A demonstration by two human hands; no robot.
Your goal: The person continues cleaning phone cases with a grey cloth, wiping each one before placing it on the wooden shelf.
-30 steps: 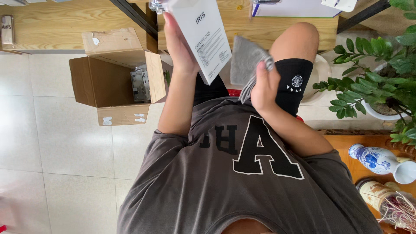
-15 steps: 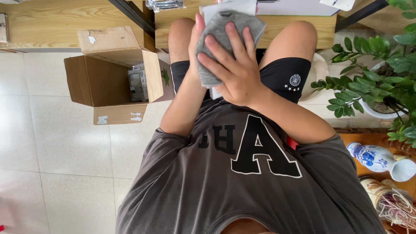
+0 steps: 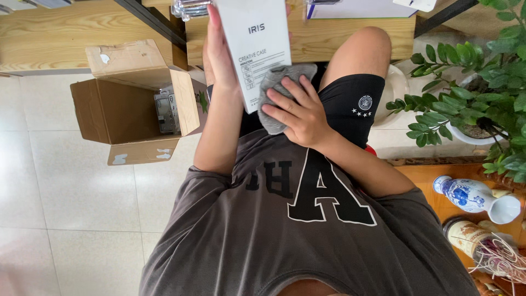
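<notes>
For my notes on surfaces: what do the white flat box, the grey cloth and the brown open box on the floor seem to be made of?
White flat box: probably smooth coated paperboard, with crisp edges and a matte face. Grey cloth: soft fabric, perhaps microfibre; it folds and bunches under the right hand. Brown open box: raw cardboard with bent flaps and tape remains.

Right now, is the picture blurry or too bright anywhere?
Head view: mostly sharp, lit by soft, even daylight. The white box in the left hand is bright but not washed out. The right hand on the grey cloth looks crisp. The floor tiles carry a faint sheen.
</notes>
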